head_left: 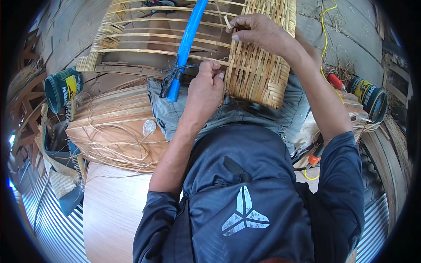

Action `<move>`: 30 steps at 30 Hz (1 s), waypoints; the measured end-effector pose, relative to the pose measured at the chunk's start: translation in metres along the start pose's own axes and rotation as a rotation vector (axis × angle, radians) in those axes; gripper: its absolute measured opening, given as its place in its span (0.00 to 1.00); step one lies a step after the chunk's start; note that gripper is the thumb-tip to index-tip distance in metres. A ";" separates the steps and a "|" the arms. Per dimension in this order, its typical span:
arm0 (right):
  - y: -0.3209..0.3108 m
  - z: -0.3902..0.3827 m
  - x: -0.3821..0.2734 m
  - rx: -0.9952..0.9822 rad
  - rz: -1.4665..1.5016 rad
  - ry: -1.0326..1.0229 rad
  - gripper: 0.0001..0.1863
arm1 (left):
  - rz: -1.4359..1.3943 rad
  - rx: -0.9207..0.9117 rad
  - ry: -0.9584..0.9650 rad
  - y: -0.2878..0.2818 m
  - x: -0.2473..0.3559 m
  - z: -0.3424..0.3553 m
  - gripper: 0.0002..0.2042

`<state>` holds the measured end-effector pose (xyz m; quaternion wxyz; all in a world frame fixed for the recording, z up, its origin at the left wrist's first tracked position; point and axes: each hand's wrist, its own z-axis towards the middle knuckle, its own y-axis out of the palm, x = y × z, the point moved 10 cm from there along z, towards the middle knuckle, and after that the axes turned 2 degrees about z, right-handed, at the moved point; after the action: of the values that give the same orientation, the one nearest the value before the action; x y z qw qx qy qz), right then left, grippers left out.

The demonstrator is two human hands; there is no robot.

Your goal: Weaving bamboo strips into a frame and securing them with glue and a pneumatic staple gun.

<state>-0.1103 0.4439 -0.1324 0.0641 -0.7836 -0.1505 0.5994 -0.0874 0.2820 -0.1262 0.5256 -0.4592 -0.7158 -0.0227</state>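
A wicker frame [258, 72] lies across my lap, its right side closely woven in pale rattan. Thin rods [144, 35] span the open part to its left. My right hand [263, 34] is above the weave, finger and thumb closed on a rattan strip [227, 22] whose pale end sticks out. At the inner edge of the weave, my left hand [205, 90] is closed with curled fingers; what they grip is hidden. A blue pipe [189, 37] lies slantwise over the rods, and a dark cord [172, 74] is tied around its lower end.
Loose rattan strands [116, 142] and a small clear plastic object [149, 127] rest on a wooden board at left. Green containers stand at left [63, 90] and right [370, 98]. A yellow cord [323, 30] runs past a red-handled tool [335, 81]. An orange-handled tool [314, 158] lies beside my right elbow.
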 end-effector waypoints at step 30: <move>-0.118 -0.164 0.046 0.977 0.192 0.267 0.18 | -0.200 -0.499 -0.380 0.038 -0.010 -0.003 0.13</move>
<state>0.0394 0.5832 -0.0970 0.3859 -0.7422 0.2294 0.4976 -0.0595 0.2961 -0.1497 0.2492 -0.4972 -0.8149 -0.1629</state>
